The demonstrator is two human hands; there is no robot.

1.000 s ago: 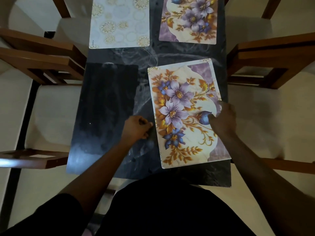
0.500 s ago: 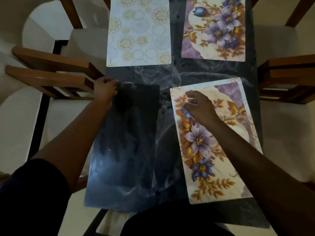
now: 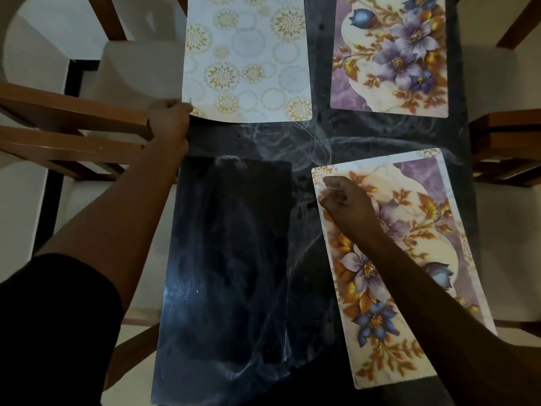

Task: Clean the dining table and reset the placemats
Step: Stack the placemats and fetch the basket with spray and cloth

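Observation:
Four placemats lie on the dark marbled table (image 3: 319,142). At the far left is a white mat with gold circles (image 3: 248,57); my left hand (image 3: 169,121) pinches its near left corner. A dark mat (image 3: 231,268) lies near left. On the near right a floral mat (image 3: 409,259) sits slightly askew, and my right hand (image 3: 345,203) rests with curled fingers on its far left corner. A second floral mat (image 3: 392,54) lies at the far right.
Wooden chairs with pale seats flank the table: one chair (image 3: 73,124) on the left, touching my left hand, another chair (image 3: 509,142) on the right. My dark clothing fills the bottom left.
My left hand has moved from the dark mat's far corner up to the white mat's near corner. My right hand has stayed at the near floral mat's far left corner.

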